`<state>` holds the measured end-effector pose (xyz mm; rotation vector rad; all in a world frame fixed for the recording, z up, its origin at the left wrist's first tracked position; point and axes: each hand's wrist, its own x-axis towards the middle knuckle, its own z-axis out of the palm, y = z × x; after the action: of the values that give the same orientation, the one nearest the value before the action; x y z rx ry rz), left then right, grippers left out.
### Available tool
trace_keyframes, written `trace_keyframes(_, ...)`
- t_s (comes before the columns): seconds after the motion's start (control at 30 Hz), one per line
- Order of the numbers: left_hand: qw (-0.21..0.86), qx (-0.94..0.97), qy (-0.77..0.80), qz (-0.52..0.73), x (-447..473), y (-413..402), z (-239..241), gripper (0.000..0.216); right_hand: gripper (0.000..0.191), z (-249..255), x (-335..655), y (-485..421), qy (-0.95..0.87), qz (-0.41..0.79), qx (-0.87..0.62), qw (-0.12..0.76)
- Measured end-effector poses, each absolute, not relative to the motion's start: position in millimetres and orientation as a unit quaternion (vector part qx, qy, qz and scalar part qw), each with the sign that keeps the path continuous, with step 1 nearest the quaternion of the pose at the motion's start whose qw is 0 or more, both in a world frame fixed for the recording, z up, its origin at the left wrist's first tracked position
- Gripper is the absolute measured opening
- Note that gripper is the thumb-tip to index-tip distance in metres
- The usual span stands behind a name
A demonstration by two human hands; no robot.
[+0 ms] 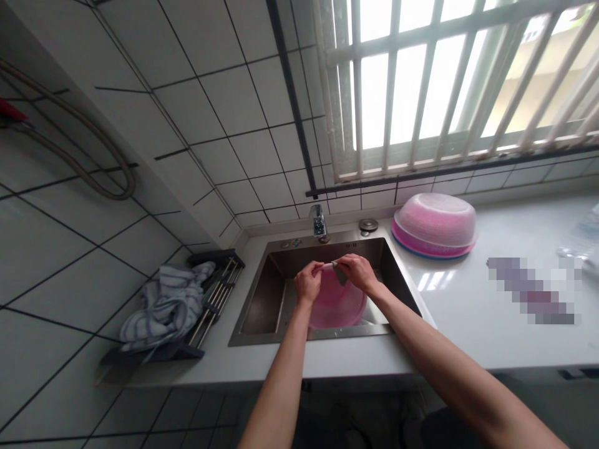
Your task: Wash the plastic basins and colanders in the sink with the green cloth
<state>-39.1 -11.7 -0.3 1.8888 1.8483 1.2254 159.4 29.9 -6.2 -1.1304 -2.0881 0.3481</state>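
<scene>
White tiled wall (218,106): enclosing the sink corner, receiving daylight beside the barred window (421,87).
Left hand (308,282): grasping the rim of the pink basin (337,310) between thumb and fingers.
Right hand (356,272): pinching a small grey cloth (340,275) against the same rim, near the left hand; not possible to tell whether also gripping the basin directly.
Pink basin: resting inside the steel sink (259,305), seemingly tilting, below both hands.
Step in hand: probably wiping the basin's edge, judging from the cloth lying on it.
Next move: likely calling for turning the rim little by little with the left, and for following with the cloth at light pressure, without letting the basin slip.
Faucet (318,221): rising behind the sink, beyond the hands.
Right counter (461,340): bearing stacked basins (435,224), lying upside down.
Left side: holding a dish rack (223,293) under a striped towel (163,308).
</scene>
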Motion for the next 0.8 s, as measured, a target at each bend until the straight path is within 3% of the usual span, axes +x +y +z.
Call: trace_keyframes(0.8, 0.132, 0.633, 0.649, 0.401, -33, -10, 2, 0.014, 0.019, -14, 149, 35, -0.835, 0.063, -0.374, 0.398)
